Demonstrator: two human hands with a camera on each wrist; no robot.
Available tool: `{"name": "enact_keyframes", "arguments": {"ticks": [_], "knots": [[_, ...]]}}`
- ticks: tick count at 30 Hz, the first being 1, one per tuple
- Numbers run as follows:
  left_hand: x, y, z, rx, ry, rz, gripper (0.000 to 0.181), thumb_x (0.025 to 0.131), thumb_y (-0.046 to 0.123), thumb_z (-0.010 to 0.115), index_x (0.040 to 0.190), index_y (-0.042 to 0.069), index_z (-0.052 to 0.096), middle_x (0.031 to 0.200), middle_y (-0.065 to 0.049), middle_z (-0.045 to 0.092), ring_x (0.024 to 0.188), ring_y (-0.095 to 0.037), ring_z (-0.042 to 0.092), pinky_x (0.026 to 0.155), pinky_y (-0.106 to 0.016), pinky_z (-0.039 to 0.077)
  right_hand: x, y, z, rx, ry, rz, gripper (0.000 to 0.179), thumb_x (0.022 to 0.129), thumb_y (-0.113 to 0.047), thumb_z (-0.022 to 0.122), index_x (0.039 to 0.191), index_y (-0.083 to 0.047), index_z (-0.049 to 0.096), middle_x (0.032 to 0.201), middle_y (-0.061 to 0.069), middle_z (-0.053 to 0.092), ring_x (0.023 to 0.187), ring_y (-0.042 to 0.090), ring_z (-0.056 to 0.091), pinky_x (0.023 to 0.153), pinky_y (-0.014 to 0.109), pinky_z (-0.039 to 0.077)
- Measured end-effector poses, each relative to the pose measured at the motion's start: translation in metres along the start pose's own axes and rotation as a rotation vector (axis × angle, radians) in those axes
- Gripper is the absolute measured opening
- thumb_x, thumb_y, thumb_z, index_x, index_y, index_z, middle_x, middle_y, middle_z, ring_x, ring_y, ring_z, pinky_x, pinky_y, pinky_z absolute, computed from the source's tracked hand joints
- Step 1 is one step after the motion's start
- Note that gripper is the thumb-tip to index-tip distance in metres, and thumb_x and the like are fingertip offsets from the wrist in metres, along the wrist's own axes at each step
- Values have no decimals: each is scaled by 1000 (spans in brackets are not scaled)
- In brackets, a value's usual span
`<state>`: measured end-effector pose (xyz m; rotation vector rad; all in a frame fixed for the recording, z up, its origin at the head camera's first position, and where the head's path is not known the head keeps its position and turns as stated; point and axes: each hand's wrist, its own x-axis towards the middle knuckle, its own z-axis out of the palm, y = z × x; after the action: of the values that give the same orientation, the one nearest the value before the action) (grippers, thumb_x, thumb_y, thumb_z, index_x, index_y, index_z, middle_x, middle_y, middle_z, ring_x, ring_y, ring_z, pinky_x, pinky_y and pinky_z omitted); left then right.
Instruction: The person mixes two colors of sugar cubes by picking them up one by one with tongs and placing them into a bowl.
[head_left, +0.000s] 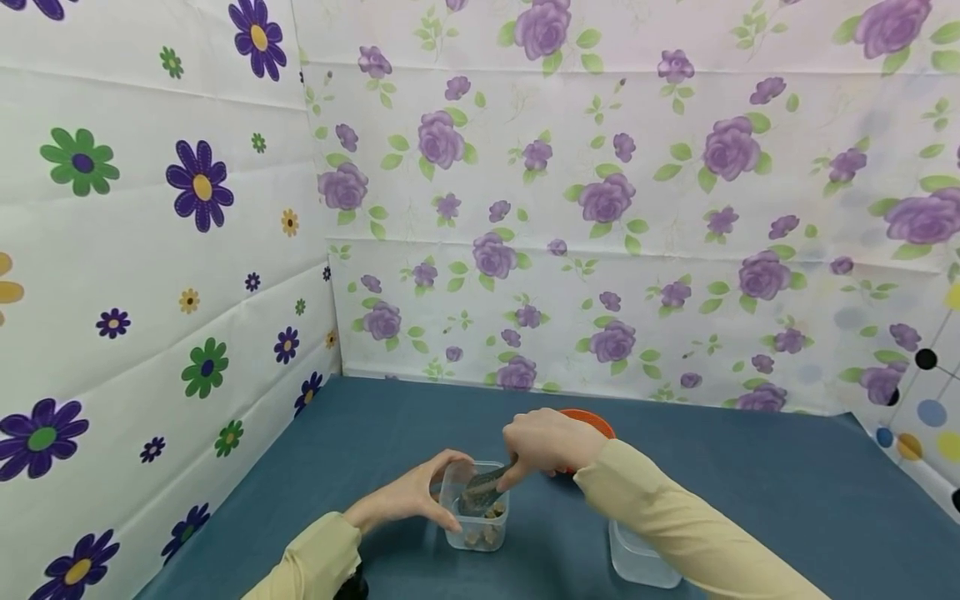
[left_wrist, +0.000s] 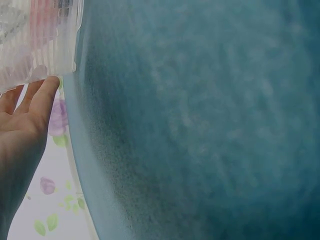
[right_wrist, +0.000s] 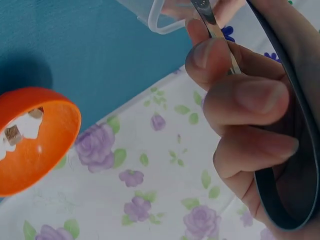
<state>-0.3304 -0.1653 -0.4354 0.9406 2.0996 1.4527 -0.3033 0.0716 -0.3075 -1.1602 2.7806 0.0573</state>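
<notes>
My left hand grips a clear plastic container from its left side, thumb at the near rim and fingers behind. In the left wrist view the fingertips touch the container's ribbed wall. Small brownish chunks lie in the bottom of the container. My right hand holds metal tongs, which slant down into the container over the chunks. The bent end of the tongs loops past the palm in the right wrist view. What sits between the tips is hard to make out.
An orange bowl with white and brown pieces inside stands behind the right hand, partly hidden in the head view. A second clear plastic container lies under the right forearm. Flowered sheets wall the blue table at the back and sides.
</notes>
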Motion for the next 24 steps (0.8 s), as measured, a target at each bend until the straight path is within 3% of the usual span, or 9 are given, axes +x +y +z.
{"name": "enact_keyframes", "arguments": {"ticks": [5,12,24], "knots": [[1,1,1,-21,-7,11,73,78,24,73,136,7,32,130,-6,40,122,-26,34,85,-44,39,6,-6,6,-29,-32,45,38,72,-47,71,48,-20,57,37,-4,38,31,10,38,36,23,37],[-1,0,1,-40,-14,9,74,78,24,73,136,6,31,131,-8,40,122,-26,33,85,-45,39,13,-17,11,-135,-48,44,41,70,-49,72,46,-19,55,37,-5,39,32,8,38,38,21,35],[0,0,0,-27,-9,15,72,79,17,72,136,6,31,132,-6,38,124,-27,32,87,-46,38,17,-28,20,-326,-1,24,39,69,-51,73,56,-20,55,45,-7,43,40,8,42,43,21,36]]}}
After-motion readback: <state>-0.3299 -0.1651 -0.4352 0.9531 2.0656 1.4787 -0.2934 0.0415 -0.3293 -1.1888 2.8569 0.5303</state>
